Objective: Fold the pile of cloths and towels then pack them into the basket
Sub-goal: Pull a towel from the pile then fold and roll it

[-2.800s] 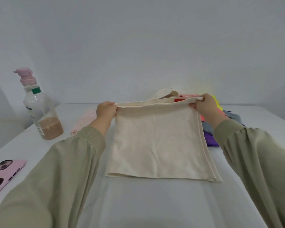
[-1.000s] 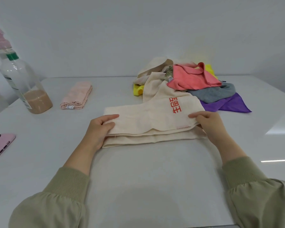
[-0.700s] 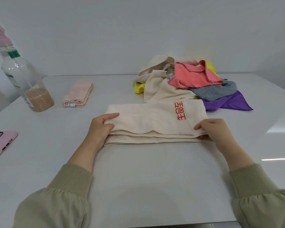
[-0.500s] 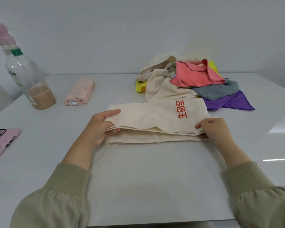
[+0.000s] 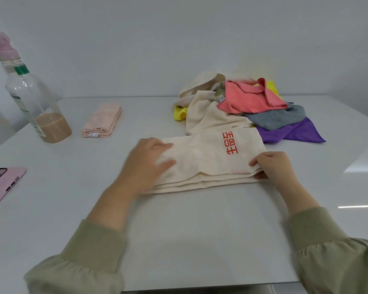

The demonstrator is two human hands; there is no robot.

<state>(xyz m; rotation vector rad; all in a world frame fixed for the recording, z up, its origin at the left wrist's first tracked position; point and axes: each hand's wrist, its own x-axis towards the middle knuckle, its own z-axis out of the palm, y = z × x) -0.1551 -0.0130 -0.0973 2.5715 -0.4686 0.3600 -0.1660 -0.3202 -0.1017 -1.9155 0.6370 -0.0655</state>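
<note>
A cream towel [image 5: 204, 160] with red lettering lies folded into a long strip on the white table [image 5: 179, 230]. My left hand [image 5: 149, 164] rests flat on its left end, fingers spread and blurred by motion. My right hand [image 5: 272, 166] pinches the layered right end. Behind the towel sits the pile of cloths [image 5: 242, 105]: cream, coral pink, grey, purple and yellow pieces. A folded pale pink towel [image 5: 102, 120] lies apart at the back left. No basket is in view.
A clear bottle [image 5: 36, 102] with a pink pump and brown liquid stands at the far left. A pink phone [image 5: 0, 185] lies at the left table edge. The table's front edge runs close below my sleeves.
The towel went from held up to folded down on the table. In the last half second my left hand let go of the left edge and slid flat onto the top.
</note>
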